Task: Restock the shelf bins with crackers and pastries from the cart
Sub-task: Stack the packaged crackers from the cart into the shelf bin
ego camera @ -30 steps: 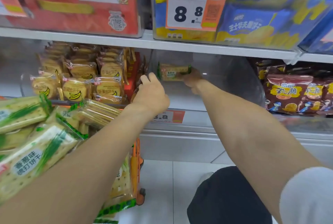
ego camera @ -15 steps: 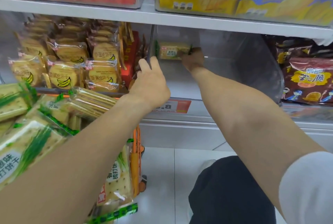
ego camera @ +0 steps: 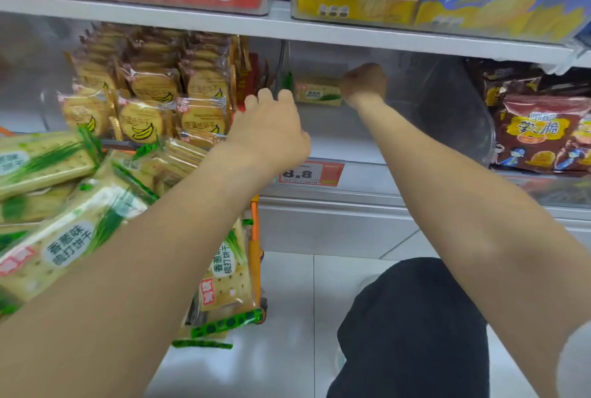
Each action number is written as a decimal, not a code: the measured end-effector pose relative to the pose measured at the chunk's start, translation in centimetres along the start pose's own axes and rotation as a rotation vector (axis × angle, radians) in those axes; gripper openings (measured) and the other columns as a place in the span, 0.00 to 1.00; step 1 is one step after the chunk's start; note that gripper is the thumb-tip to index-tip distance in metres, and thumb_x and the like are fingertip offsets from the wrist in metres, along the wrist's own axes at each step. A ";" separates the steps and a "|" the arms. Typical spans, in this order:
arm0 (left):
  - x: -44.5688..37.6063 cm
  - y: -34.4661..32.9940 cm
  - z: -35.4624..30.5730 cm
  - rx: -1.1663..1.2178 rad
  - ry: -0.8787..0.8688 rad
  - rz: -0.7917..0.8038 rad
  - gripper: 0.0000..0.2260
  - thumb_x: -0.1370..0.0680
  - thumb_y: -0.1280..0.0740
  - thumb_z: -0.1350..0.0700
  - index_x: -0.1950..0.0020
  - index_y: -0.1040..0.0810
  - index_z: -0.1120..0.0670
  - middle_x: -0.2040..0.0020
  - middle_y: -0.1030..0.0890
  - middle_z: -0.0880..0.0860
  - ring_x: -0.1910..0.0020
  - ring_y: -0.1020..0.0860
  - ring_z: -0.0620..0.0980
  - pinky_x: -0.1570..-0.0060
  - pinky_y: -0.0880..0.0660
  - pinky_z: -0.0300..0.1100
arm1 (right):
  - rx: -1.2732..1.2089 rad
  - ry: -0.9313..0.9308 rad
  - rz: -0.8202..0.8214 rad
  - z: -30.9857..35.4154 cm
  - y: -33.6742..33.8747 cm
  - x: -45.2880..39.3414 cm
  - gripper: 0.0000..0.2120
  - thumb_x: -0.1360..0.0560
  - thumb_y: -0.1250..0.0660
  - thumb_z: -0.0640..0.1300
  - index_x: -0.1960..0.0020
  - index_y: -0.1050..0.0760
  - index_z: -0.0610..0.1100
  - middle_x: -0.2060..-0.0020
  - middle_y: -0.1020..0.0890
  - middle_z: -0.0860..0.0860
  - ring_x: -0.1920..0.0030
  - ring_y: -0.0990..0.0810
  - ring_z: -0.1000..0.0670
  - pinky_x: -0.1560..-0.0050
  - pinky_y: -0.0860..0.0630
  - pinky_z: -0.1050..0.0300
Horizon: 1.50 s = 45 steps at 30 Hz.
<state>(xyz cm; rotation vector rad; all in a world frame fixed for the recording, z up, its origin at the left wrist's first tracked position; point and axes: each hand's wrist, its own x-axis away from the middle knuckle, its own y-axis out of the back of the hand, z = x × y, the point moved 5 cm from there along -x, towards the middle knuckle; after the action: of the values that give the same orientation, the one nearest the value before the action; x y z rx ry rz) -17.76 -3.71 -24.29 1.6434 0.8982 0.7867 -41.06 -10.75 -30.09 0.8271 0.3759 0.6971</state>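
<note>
Green-and-cream plastic-wrapped scallion cracker pack (ego camera: pixel 316 94) sat deep in the clear shelf bin (ego camera: pixel 447 103), right hand (ego camera: pixel 364 84) pinching its end, left hand (ego camera: pixel 271 128) curled on the divider. Light, crinkly, breakable; I'd grip the flat sides.

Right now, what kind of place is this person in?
Most likely a grocery shop aisle. White metal shelves hold clear plastic bins of yellow banana-print cracker packets, orange-and-white price tags reading 8.8 hang on the shelf edges, and an orange cart is piled with green-striped cracker packs.
</note>
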 end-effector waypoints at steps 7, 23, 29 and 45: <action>4.7 1.3 4.9 -0.323 0.061 0.139 0.19 0.22 0.35 0.54 0.31 0.29 0.50 0.33 0.30 0.58 0.31 0.35 0.63 0.34 0.36 0.60 | -0.521 0.247 0.226 2.3 2.9 13.6 0.05 0.34 0.30 0.38 0.67 0.17 0.44 0.73 0.16 0.46 0.71 0.17 0.49 0.62 0.17 0.52; 5.5 0.4 8.1 -0.494 -0.030 0.141 0.17 0.24 0.30 0.52 0.36 0.25 0.50 0.36 0.28 0.57 0.31 0.35 0.61 0.29 0.44 0.60 | -0.142 0.714 1.024 2.7 -0.5 28.1 0.38 0.34 0.18 0.51 0.29 0.30 0.49 0.47 0.24 0.49 0.55 0.22 0.53 0.56 0.23 0.61; 5.0 0.3 9.0 -0.337 0.035 0.221 0.20 0.22 0.31 0.49 0.33 0.31 0.51 0.40 0.22 0.54 0.34 0.28 0.59 0.27 0.50 0.66 | 0.010 0.883 0.895 3.7 -0.3 28.7 0.41 0.34 0.20 0.59 0.26 0.30 0.50 0.47 0.25 0.57 0.55 0.26 0.67 0.58 0.33 0.73; 3.7 0.9 9.7 -0.398 -0.126 -0.058 0.10 0.19 0.35 0.58 0.42 0.18 0.48 0.62 0.21 0.45 0.35 0.27 0.59 0.26 0.54 0.65 | -0.597 0.004 1.369 -0.2 0.9 22.6 0.20 0.35 0.27 0.27 0.45 0.17 0.40 0.48 0.14 0.41 0.49 0.15 0.46 0.46 0.18 0.54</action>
<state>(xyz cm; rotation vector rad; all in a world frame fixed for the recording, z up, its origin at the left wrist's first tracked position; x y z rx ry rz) -7.55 -5.24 -25.45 1.2950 0.6489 0.7573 -25.31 5.41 -30.45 0.4056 -0.4833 1.9542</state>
